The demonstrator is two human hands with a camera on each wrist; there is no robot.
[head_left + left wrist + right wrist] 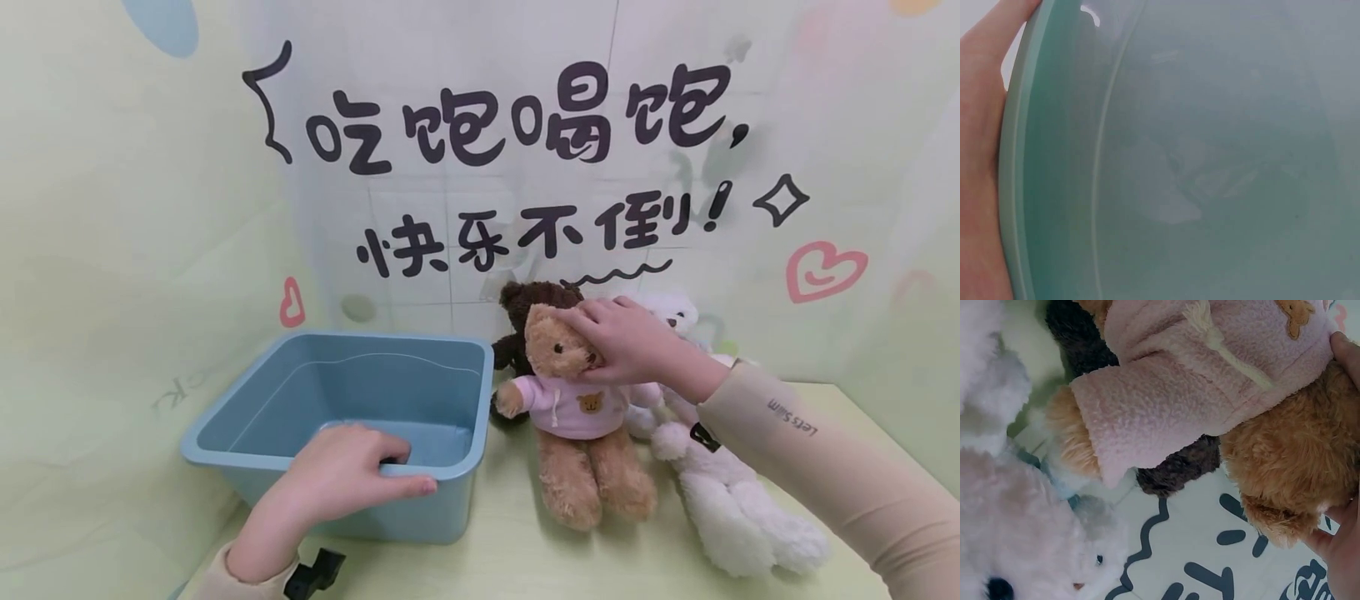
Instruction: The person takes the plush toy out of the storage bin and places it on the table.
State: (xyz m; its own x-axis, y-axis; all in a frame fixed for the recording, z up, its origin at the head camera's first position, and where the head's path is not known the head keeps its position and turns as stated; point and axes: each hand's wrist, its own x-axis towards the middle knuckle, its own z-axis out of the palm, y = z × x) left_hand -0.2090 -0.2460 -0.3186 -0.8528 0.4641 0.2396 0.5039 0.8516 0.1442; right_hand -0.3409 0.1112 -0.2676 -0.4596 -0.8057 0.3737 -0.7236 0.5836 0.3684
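Observation:
My left hand (345, 471) grips the near rim of a blue plastic bin (446, 512), its thumb along the outside and the other fingers over the inner side. The left wrist view looks into the bin's smooth interior (1222, 125), with that hand along the rim. My right hand (637, 340) holds the head of a light brown teddy bear (585, 421) in a pink hoodie, fingers over the top and thumb by the muzzle. The bear is upright beside the bin, facing forward. In the right wrist view its pink hoodie (1166, 394) fills much of the picture.
A dark brown plush bear (517, 304) is partly hidden behind the light brown one. Right of it lies a fluffy white plush toy (723, 517), with another white plush (671, 310) farther back. A printed sheet (480, 200) hangs behind the pale green table (525, 567).

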